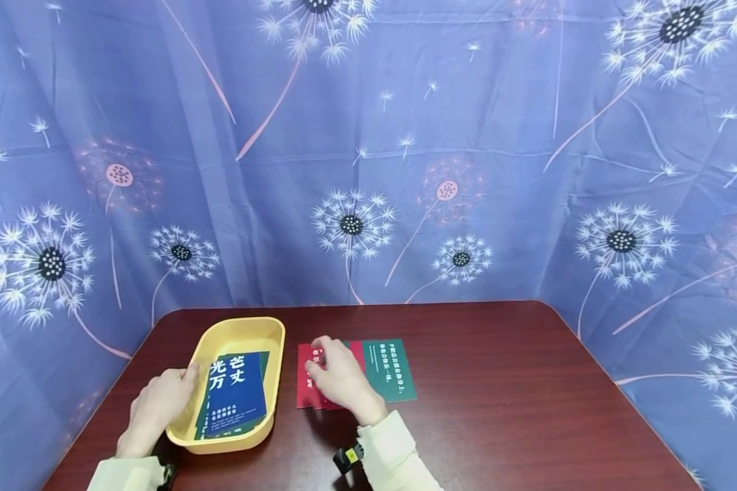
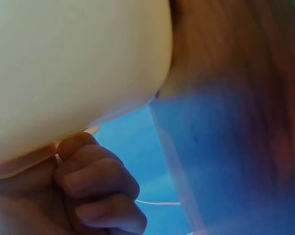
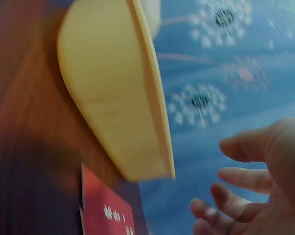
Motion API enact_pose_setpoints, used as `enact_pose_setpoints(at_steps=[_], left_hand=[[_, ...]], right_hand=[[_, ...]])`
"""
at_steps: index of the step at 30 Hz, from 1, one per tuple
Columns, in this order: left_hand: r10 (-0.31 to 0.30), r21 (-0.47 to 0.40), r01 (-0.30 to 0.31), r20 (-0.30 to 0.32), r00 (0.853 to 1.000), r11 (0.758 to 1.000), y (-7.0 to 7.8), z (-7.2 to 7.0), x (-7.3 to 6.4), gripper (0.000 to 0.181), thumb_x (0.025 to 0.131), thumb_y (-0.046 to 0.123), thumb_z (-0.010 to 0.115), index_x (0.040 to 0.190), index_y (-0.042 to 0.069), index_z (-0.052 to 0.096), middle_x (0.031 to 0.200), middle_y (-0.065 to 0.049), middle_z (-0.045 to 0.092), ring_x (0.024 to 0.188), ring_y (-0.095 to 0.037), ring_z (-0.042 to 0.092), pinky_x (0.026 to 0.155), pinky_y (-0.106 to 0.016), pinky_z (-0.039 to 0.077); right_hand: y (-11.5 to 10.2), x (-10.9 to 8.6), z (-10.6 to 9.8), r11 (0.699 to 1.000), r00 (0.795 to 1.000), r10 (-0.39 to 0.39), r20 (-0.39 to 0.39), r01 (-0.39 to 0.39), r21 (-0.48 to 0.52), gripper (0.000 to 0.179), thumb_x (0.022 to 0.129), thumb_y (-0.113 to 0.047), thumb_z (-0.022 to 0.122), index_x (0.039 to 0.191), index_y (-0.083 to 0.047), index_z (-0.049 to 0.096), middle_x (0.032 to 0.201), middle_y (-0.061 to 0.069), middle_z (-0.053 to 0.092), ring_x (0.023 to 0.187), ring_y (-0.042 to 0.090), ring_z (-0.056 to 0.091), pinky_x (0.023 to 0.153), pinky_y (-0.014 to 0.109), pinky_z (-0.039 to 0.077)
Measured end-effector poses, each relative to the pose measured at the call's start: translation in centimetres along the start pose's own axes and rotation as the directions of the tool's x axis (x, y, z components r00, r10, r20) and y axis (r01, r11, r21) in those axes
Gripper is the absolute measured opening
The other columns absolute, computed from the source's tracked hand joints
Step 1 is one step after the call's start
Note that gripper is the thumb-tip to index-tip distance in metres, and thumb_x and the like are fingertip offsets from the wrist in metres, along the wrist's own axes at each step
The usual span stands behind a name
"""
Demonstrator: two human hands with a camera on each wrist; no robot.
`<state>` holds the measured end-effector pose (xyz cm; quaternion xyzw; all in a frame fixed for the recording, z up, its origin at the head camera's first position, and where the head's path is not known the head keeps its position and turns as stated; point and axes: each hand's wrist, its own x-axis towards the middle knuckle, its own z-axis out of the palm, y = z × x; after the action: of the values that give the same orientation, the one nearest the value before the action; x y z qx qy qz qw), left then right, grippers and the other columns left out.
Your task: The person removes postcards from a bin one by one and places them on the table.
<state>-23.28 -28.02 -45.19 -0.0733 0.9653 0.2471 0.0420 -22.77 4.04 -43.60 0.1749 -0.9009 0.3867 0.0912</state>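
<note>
We are gripping the yellow tray (image 1: 239, 330) at nine o'clock with our left hand (image 1: 162, 404). At its three o'clock, our right hand (image 1: 342, 375) is hovering, fingers apart, over red cards (image 1: 309, 397).

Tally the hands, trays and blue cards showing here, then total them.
Hands: 2 (left hand, right hand)
Trays: 1 (yellow tray)
Blue cards: 1 (blue card in the tray)
Total: 4

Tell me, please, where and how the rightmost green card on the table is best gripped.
Probably pinch the green card at its right edge, coming from the right: it lies flat on the table, that edge is free, and a red card adjoins its left side.
</note>
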Motion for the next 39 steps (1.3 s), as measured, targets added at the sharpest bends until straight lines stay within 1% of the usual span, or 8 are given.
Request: enact_pose_setpoints(at_steps=[10,14,18,20,23,27,31,39], left_hand=[[0.016,0.008,-0.016,-0.022,1.000,1.000,0.2,0.1,-0.1,0.069,0.102,0.057,0.023,0.101,0.005,0.067,0.080,-0.019,0.058,0.073,-0.031,0.057,0.057,-0.046,0.041],[0.015,0.004,-0.015,-0.034,0.999,1.000,0.3,0.1,-0.1,0.066,0.102,0.057,0.022,0.092,0.008,0.065,0.073,-0.014,0.055,0.071,-0.029,0.055,0.056,-0.044,0.039],[0.009,0.004,-0.008,-0.027,1.000,1.000,0.2,0.1,0.0,0.066,0.102,0.057,0.022,0.095,0.007,0.066,0.076,-0.014,0.056,0.071,-0.029,0.055,0.056,-0.044,0.040],[0.009,0.004,-0.009,-0.022,1.000,1.000,0.2,0.1,-0.1,0.067,0.102,0.057,0.022,0.098,0.006,0.066,0.079,-0.017,0.058,0.072,-0.030,0.056,0.057,-0.045,0.041],[0.019,0.005,-0.019,-0.030,0.999,1.000,0.1,0.3,-0.1,0.067,0.102,0.055,0.023,0.104,0.005,0.067,0.086,-0.020,0.060,0.074,-0.031,0.058,0.058,-0.047,0.042],[0.033,0.003,-0.033,-0.043,0.999,0.999,0.0,0.4,0.0,0.065,0.103,0.053,0.025,0.108,0.004,0.068,0.090,-0.022,0.062,0.074,-0.032,0.060,0.057,-0.048,0.043],[0.032,0.005,-0.032,-0.041,0.999,0.999,-0.1,0.5,0.1,0.064,0.104,0.051,0.024,0.106,0.004,0.068,0.087,-0.021,0.062,0.072,-0.030,0.059,0.056,-0.047,0.042],[0.024,0.019,-0.024,-0.036,0.999,1.000,0.0,0.3,0.0,0.063,0.104,0.050,0.024,0.101,0.004,0.067,0.083,-0.020,0.060,0.070,-0.029,0.057,0.056,-0.046,0.042]], right_hand=[[-3.7,-0.8,3.8,0.939,0.973,-0.228,-0.023,0.214,-0.268,0.020,0.091,-0.020,0.065,0.109,-0.012,0.064,0.096,-0.001,0.053,0.089,0.014,0.049,0.078,0.028,0.044],[-4.5,0.1,4.5,0.890,0.942,-0.314,0.120,0.336,-0.308,0.022,0.095,-0.025,0.062,0.113,-0.012,0.065,0.102,-0.002,0.056,0.094,0.009,0.050,0.084,0.020,0.043],[-5.1,1.3,5.7,0.800,0.877,-0.353,0.326,0.464,-0.380,0.027,0.098,-0.036,0.059,0.116,-0.016,0.066,0.103,-0.005,0.060,0.094,0.005,0.053,0.088,0.018,0.043],[-5.5,1.7,6.7,0.744,0.863,-0.320,0.392,0.485,-0.460,0.032,0.098,-0.042,0.056,0.118,-0.019,0.065,0.105,-0.006,0.061,0.096,0.005,0.054,0.093,0.019,0.041],[-6.1,2.2,8.4,0.670,0.884,-0.195,0.424,0.436,-0.601,0.043,0.099,-0.053,0.046,0.125,-0.021,0.060,0.111,-0.006,0.062,0.103,0.007,0.053,0.097,0.023,0.037],[-7.2,2.5,10.7,0.585,0.928,0.038,0.370,0.279,-0.761,0.066,0.098,-0.066,0.029,0.145,-0.022,0.042,0.133,-0.001,0.056,0.125,0.018,0.046,0.106,0.031,0.029],[-7.9,2.9,12.3,0.516,0.942,0.194,0.274,0.140,-0.845,0.079,0.092,-0.075,0.016,0.154,-0.028,0.027,0.144,0.001,0.048,0.138,0.023,0.037,0.113,0.035,0.019],[-8.5,3.5,14.1,0.483,0.924,0.300,0.239,0.069,-0.873,0.086,0.085,-0.083,0.019,0.152,-0.031,0.031,0.128,-0.010,0.061,0.128,0.019,0.049,0.112,0.038,0.021]])
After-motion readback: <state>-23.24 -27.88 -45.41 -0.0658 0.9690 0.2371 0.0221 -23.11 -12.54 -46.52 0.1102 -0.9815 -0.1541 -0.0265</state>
